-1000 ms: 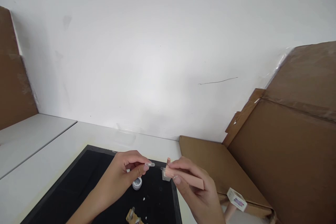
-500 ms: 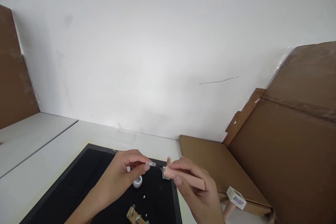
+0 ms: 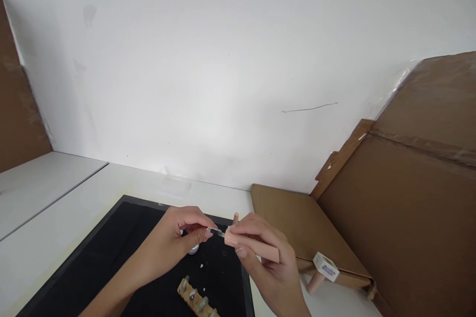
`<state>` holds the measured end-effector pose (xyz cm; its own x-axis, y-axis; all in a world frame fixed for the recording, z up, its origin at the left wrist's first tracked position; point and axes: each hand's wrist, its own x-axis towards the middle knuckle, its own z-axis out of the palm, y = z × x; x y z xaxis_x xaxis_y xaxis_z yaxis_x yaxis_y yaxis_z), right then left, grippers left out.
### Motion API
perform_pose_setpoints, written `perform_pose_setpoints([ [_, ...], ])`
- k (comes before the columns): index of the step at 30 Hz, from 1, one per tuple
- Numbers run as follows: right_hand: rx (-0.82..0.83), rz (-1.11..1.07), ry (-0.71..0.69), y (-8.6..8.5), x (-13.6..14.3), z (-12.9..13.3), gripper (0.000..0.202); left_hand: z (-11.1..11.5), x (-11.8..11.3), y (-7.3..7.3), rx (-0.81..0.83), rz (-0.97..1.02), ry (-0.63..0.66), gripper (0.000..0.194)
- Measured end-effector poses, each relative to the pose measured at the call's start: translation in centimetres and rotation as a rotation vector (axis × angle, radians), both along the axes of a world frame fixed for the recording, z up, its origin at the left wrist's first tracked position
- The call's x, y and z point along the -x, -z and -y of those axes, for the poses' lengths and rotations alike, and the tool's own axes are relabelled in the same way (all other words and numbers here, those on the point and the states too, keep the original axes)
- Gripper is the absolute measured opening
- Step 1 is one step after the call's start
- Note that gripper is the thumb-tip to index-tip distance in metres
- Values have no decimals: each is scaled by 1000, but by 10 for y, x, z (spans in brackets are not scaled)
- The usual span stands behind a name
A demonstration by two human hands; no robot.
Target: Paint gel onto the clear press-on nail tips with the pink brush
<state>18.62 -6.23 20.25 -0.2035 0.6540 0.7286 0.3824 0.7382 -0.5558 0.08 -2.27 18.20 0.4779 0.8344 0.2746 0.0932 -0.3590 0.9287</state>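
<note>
My left hand [image 3: 176,233] pinches a small clear false nail [image 3: 210,230] between thumb and fingertips. My right hand [image 3: 266,257] is closed around the long peach cap of a nail polish brush [image 3: 253,246]. The brush's dark tip points left and lies against or just over the false nail; I cannot tell if they touch. Beneath the left fingers, a small white jar [image 3: 193,249] is partly covered. Behind the right fingers a peach stem [image 3: 235,218] stands up, its lower part hidden.
A tan holder [image 3: 188,293] with several clear nail tips lies on the black mat [image 3: 111,252], near white crumbs. To the right, a labelled white bottle [image 3: 326,267] with a peach cap tilts beside a flat cardboard box [image 3: 286,218]. Cardboard panels [image 3: 401,198] flank the white wall.
Both hands have drawn closer together. The brush has moved left, so its tip now meets the false nail in view. The camera view has shifted slightly.
</note>
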Motion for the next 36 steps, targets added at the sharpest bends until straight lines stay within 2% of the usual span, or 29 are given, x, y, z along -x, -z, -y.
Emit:
perform_pose_setpoints([
  [12,-24,120,84,-5,-3,3,13,2,-2,-1,-48,-39,-54,18],
  [19,-61,127,17,-5,0,0,11,1,-6,-1,-56,-46,-33,18],
  [30,-91,256,190,-1,-1,0,13,-1,-4,-2,-60,-49,-66,19],
  [33,-90,203,170,-2,-2,2,16,-1,-1,-2,-49,-41,-59,19],
  [36,-100,88,92,-3,0,5,15,-1,-1,-2,-71,-48,-64,19],
])
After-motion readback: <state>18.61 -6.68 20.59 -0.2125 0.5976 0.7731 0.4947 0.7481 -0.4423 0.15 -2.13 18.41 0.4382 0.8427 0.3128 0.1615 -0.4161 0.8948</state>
